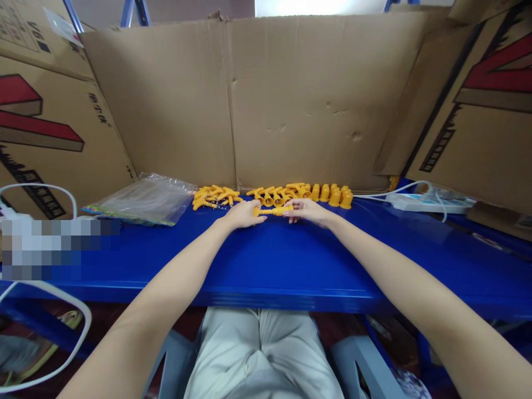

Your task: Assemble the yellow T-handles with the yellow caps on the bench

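Both my arms reach forward over the blue table. My left hand and my right hand together hold a small yellow plastic piece between them, each with fingers closed on one end. Just behind lie several yellow T-shaped parts, a middle cluster of yellow parts and a row of upright yellow caps along the cardboard wall.
A clear plastic bag lies at the left rear. A white power strip with cables sits at the right rear. Cardboard sheets wall in the back and sides. A white cable loops at the left edge.
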Motion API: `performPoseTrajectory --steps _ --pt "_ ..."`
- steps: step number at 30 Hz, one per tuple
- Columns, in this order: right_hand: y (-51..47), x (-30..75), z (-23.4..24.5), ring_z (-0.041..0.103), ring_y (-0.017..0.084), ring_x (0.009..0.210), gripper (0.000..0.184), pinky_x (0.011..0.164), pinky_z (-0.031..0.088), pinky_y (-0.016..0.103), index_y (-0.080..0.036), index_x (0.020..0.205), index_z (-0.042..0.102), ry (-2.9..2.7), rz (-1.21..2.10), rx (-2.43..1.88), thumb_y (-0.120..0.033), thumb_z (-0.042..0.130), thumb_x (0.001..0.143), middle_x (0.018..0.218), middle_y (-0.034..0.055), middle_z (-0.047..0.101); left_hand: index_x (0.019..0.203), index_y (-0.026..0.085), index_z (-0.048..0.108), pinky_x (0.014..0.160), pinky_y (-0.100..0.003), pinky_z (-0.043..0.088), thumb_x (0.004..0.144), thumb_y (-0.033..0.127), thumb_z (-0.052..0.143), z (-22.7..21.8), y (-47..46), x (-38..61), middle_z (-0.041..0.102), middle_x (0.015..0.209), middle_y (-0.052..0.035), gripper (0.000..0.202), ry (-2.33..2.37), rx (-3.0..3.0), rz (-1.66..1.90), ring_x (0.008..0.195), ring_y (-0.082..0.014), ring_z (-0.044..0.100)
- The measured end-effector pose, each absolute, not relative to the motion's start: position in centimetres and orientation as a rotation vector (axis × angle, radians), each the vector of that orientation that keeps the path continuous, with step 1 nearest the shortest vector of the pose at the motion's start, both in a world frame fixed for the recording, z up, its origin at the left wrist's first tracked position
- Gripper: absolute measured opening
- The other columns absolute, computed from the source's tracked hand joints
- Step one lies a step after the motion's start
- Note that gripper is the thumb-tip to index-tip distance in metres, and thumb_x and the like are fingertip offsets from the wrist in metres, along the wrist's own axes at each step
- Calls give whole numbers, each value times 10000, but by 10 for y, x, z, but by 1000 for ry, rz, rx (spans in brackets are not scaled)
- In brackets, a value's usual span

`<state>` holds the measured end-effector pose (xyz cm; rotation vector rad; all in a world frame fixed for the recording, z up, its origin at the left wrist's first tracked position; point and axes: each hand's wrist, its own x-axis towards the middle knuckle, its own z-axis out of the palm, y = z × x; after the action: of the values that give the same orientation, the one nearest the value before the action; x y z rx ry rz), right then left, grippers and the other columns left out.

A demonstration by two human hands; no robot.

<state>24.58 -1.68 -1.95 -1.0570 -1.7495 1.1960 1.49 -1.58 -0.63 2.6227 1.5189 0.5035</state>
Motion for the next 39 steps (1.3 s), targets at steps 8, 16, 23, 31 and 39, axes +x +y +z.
performPoseTrajectory --steps 8,16,23,31,39 --pt "-23 234 -17 461 47 338 284 353 354 172 -126 634 604 -1642 1187 -1210 -326 652 830 545 36 646 910 203 563 592 -263 368 744 468 592 -8 -15 16 642 673 -10 314 1488 2643 543 642 -186 596" --pt "-24 229 -19 418 73 279 476 261 293 179 -132 716 583 -1538 1352 -1285 -529 436 934 461 48 589 891 211 546 588 -258 365 750 458 585 -6 -17 15 625 640 5 287 1504 2653 530 629 -181 592" --pt "-24 241 -16 652 106 566 238 479 539 191 -132 963 593 -1474 1624 -1114 -355 511 946 817 64 715 873 204 557 588 -257 371 745 456 591 -7 -16 13 643 668 -6 284 1511 2674 550 668 -189 611" --pt "-20 240 -20 630 94 535 385 484 532 164 -110 805 643 -1443 1598 -1183 -431 483 944 728 91 712 883 203 548 597 -254 383 750 443 586 -6 -15 12 636 630 7 276 1483 2645 541 633 -178 604" --pt "-20 239 -19 622 95 525 357 492 532 172 -118 781 623 -1399 1612 -1174 -412 497 940 683 73 695 905 197 558 602 -253 381 753 431 591 -6 -15 12 642 650 -2 281 1494 2637 528 648 -180 604"
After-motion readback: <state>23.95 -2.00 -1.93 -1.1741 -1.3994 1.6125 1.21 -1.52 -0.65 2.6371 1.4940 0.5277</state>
